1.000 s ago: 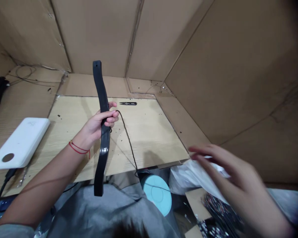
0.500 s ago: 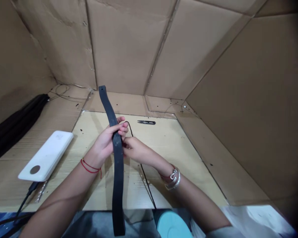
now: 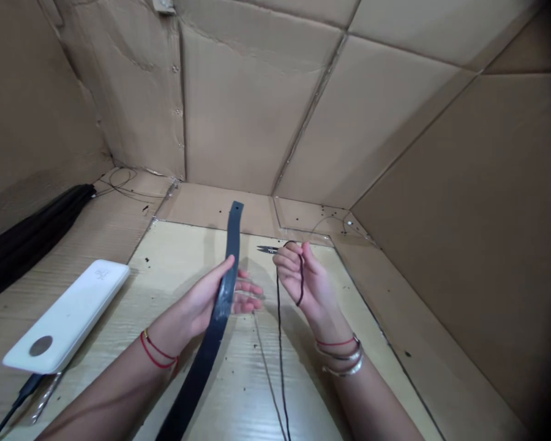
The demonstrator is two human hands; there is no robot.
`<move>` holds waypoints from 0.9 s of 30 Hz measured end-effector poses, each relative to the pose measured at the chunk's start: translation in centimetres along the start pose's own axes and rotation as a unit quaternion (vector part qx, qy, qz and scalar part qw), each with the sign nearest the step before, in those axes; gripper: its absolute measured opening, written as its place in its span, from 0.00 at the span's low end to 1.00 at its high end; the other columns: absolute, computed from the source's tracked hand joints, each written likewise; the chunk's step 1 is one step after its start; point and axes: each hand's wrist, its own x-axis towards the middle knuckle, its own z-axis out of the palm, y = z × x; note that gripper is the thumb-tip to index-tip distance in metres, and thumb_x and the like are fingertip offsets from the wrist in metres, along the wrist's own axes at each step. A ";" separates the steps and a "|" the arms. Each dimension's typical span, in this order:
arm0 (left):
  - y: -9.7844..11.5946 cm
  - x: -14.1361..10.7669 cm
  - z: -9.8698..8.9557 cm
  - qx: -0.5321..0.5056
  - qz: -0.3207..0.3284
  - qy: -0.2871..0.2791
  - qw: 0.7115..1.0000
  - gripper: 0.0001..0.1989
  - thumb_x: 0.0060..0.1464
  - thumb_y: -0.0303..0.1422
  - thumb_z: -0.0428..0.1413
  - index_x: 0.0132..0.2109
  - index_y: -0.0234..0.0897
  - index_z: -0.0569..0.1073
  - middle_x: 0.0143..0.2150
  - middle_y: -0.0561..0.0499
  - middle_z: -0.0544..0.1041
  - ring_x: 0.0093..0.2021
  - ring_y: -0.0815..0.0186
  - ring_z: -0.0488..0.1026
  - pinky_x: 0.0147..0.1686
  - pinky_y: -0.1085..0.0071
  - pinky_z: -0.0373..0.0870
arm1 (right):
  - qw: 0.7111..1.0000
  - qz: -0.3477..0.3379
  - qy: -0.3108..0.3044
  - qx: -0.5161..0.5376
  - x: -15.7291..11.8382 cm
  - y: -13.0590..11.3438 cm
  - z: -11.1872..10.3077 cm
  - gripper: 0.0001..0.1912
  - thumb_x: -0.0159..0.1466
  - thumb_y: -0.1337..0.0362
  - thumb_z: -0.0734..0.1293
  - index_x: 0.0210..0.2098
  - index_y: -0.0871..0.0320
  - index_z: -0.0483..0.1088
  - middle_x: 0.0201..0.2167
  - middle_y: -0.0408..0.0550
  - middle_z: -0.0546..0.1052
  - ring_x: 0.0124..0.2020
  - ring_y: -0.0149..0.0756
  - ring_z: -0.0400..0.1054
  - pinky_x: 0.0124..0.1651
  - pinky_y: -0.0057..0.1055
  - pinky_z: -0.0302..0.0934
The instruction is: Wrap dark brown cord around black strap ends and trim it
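A long black strap (image 3: 213,327) with a small hole near its upper end slants across the middle of the view. My left hand (image 3: 211,297) grips it, thumb on the near face and fingers reaching out behind it. To the right, my right hand (image 3: 303,278) is raised, its fingers curled around a dark cord (image 3: 280,343) that loops over them and hangs down to the bottom edge. Small black snips (image 3: 267,249) lie on the board, partly hidden behind my right hand's fingers.
A white power bank (image 3: 68,315) with a cable rests at the left, below a black bundle (image 3: 37,223) of strands. Cardboard walls (image 3: 252,104) enclose the pale board (image 3: 165,251). Thin wires lie at the back corners.
My right hand has moved away from the strap, rightward and up, with the cord now looped over its fingers. The strap's upper end has swung right and lower. The camera view has shifted.
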 end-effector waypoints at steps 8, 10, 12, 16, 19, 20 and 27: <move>-1.8 0.5 0.8 0.022 0.061 0.036 0.997 0.08 0.60 0.29 0.51 0.41 0.32 0.74 0.30 0.45 0.79 0.24 0.68 0.74 0.25 0.75 0.68 | 1.000 0.014 0.022 0.002 0.8 1.0 -1.5 0.11 0.59 0.61 0.73 0.32 0.57 0.66 0.26 0.40 0.61 0.28 0.26 0.59 0.29 0.21 0.59; -1.8 0.4 1.1 0.027 0.075 0.047 0.996 0.10 0.61 0.29 0.49 0.44 0.31 0.74 0.31 0.43 0.80 0.25 0.68 0.74 0.26 0.75 0.69 | 0.999 0.021 0.024 -0.022 0.4 1.2 -1.3 0.12 0.60 0.58 0.72 0.32 0.57 0.68 0.26 0.40 0.63 0.28 0.26 0.61 0.29 0.22 0.59; -1.8 0.4 1.3 0.019 0.080 0.056 0.995 0.12 0.62 0.29 0.47 0.46 0.30 0.73 0.33 0.40 0.81 0.29 0.66 0.76 0.32 0.73 0.72 | 0.998 0.023 0.026 -0.044 0.1 1.2 -0.9 0.12 0.60 0.56 0.72 0.32 0.57 0.70 0.25 0.40 0.65 0.28 0.27 0.62 0.29 0.22 0.59; -1.8 0.6 1.5 -0.007 0.066 0.043 0.997 0.15 0.63 0.30 0.46 0.48 0.28 0.74 0.36 0.37 0.81 0.37 0.60 0.79 0.43 0.67 0.74 | 0.994 0.017 0.019 -0.108 -0.5 1.2 -0.2 0.12 0.60 0.55 0.73 0.32 0.58 0.73 0.25 0.42 0.69 0.27 0.25 0.63 0.31 0.22 0.61; -1.9 0.5 1.6 0.005 0.075 0.024 0.997 0.14 0.61 0.30 0.49 0.48 0.27 0.75 0.40 0.37 0.81 0.40 0.58 0.79 0.46 0.63 0.74 | 0.983 -0.001 0.014 -0.182 -0.6 1.5 0.1 0.13 0.61 0.55 0.72 0.33 0.60 0.75 0.26 0.43 0.73 0.26 0.24 0.65 0.32 0.22 0.62; -1.9 0.4 1.6 0.011 0.081 0.019 0.996 0.14 0.60 0.30 0.50 0.47 0.27 0.76 0.41 0.37 0.81 0.41 0.58 0.79 0.46 0.62 0.74 | 0.978 -0.011 0.016 -0.206 -0.6 1.6 0.1 0.12 0.61 0.56 0.72 0.33 0.60 0.76 0.26 0.43 0.73 0.26 0.24 0.65 0.32 0.23 0.63; -2.1 0.3 1.7 0.018 0.098 0.027 0.995 0.10 0.61 0.29 0.54 0.44 0.28 0.77 0.41 0.40 0.81 0.40 0.59 0.79 0.43 0.64 0.76 | 0.962 -0.031 0.032 -0.268 -0.5 2.3 0.2 0.10 0.60 0.58 0.72 0.33 0.60 0.78 0.25 0.43 0.75 0.24 0.24 0.66 0.30 0.23 0.63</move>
